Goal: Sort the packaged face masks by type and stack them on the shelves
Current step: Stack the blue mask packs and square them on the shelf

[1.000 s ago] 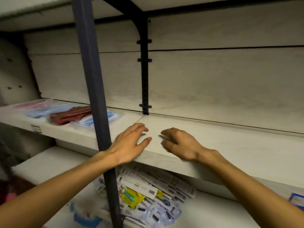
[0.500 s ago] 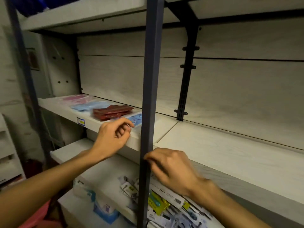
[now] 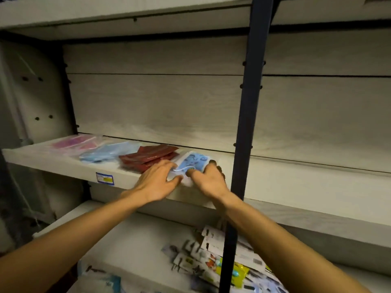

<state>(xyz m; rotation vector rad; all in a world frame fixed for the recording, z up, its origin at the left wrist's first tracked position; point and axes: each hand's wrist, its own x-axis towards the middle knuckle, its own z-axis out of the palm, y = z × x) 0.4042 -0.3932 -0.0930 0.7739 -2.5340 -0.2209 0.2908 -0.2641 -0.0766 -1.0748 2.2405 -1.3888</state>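
Mid-frame, on the pale wooden shelf (image 3: 63,163): both hands at the clear-wrapped blue patterned mask pack (image 3: 193,163). Left hand (image 3: 157,180) fingers spread, resting on its near-left edge; right hand (image 3: 208,179) fingers curled onto its right edge. Step: squaring the pack beside the dark red mask packets (image 3: 150,157). Next, probably: more packs from the jumble at lower frame (image 3: 211,261).

Dark metal upright post (image 3: 247,132); blue-yellow shelf label (image 3: 104,178)

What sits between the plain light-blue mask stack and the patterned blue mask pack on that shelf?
The dark red mask packs lie between the plain light-blue stack and the patterned blue pack, in the head view.
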